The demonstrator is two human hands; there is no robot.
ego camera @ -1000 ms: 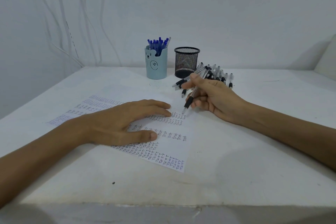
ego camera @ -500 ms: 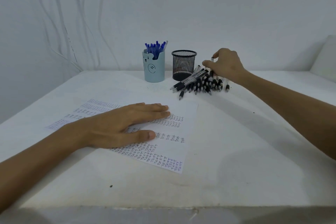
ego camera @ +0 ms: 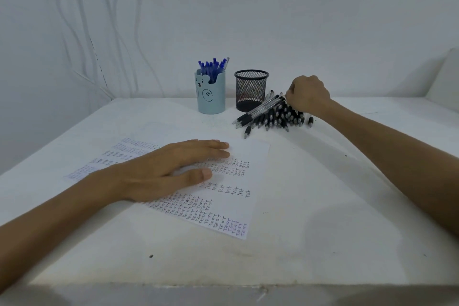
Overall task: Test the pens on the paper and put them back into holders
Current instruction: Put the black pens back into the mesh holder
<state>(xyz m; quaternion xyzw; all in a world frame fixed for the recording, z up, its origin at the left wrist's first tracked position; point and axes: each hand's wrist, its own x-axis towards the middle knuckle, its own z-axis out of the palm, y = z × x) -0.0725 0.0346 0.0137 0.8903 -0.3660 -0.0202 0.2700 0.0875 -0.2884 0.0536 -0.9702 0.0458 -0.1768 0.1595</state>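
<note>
So the right hand (ego camera: 308, 95), no longer writing, is now curling closed over the pile of black-grip clear pens (ego camera: 270, 114) beside the black mesh holder (ego camera: 250, 89), probably grabbing the next one while the left hand (ego camera: 159, 171) is lying flat and open on the white paper sheet (ego camera: 248, 181).

right hand (ego camera: 308, 94) fingertips: curled into the pen pile (ego camera: 273, 114), grip hidden
paper (ego camera: 250, 154) writing: partly covered by left hand (ego camera: 161, 171)
mesh holder (ego camera: 250, 89) contents: unreadable

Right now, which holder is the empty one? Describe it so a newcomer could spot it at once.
At the far edge of the white table, two holders stand side by side by the wall. The empty one is the black mesh cup, right of the blue bear cup and beside the pile of black pens.
</note>
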